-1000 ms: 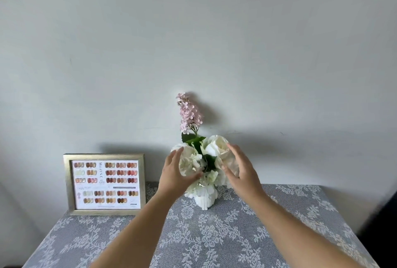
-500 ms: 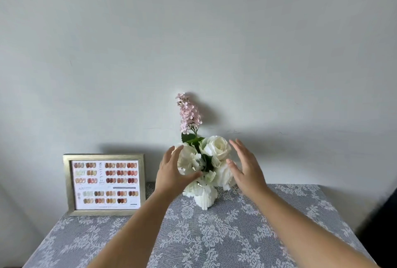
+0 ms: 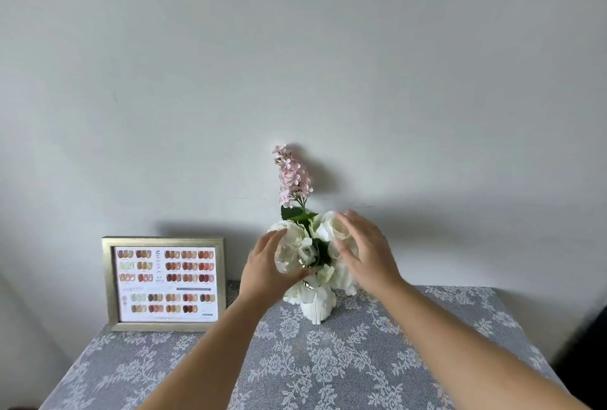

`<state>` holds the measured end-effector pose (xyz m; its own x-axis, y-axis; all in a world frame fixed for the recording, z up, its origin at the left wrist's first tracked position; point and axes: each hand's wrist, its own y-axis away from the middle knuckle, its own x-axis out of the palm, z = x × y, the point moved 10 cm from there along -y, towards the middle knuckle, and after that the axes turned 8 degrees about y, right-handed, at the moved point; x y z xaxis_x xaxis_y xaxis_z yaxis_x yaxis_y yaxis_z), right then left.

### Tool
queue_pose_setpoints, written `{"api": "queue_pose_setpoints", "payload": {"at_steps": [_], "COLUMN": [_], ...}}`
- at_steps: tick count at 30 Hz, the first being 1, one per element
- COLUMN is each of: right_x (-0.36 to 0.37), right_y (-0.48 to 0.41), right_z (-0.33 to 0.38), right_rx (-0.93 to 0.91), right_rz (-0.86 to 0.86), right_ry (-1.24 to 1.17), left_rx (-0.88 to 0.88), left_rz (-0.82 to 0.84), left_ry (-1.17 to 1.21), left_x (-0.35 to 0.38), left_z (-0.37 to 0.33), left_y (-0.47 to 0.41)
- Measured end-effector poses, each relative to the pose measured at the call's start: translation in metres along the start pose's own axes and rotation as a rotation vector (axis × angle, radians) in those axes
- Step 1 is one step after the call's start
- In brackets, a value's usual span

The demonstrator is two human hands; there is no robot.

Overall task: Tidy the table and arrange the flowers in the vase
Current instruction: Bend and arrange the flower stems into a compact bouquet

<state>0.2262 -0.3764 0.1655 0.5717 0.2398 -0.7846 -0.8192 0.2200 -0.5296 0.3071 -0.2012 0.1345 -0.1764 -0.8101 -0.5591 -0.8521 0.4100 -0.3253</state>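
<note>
A small white vase stands at the back middle of the table, which wears a grey lace cloth. White roses fill it, and a tall pink flower spike rises behind them. My left hand cups the left rose, fingers spread and touching the petals. My right hand lies over the right rose, fingers apart, covering most of it. Neither hand grips a stem that I can see.
A gold-framed nail colour chart leans against the wall at the table's back left. The plain wall stands directly behind the vase. A dark object sits past the table's right edge.
My right hand has moved left from beside the bouquet onto the right rose. My left hand has stayed on the left rose.
</note>
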Motion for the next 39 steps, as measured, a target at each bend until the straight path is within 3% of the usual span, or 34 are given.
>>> {"api": "queue_pose_setpoints", "payload": {"at_steps": [4,9,18,29,39], "right_x": [-0.018,0.020,0.079,0.085,0.088], "right_y": [-0.039,-0.086,-0.127,-0.130,-0.113], "right_z": [0.003,0.001,-0.015,-0.026,-0.035], "right_rx": [0.058,0.217,0.372,0.461,0.454], "right_rz": [-0.061,0.185,0.450,0.378,0.381], "right_ry": [-0.039,-0.065,-0.110,-0.253,-0.163], "left_rx": [0.007,0.003,0.075,0.075,0.062], "left_rz": [-0.034,-0.020,-0.029,-0.043,-0.049], "left_ry": [-0.051,-0.072,-0.077,-0.054,-0.054], "left_x": [-0.004,0.000,0.004,0.006,0.007], "left_z": [-0.002,-0.004,-0.002,0.000,-0.002], "left_y": [-0.003,-0.005,-0.009,-0.015,-0.016]}}
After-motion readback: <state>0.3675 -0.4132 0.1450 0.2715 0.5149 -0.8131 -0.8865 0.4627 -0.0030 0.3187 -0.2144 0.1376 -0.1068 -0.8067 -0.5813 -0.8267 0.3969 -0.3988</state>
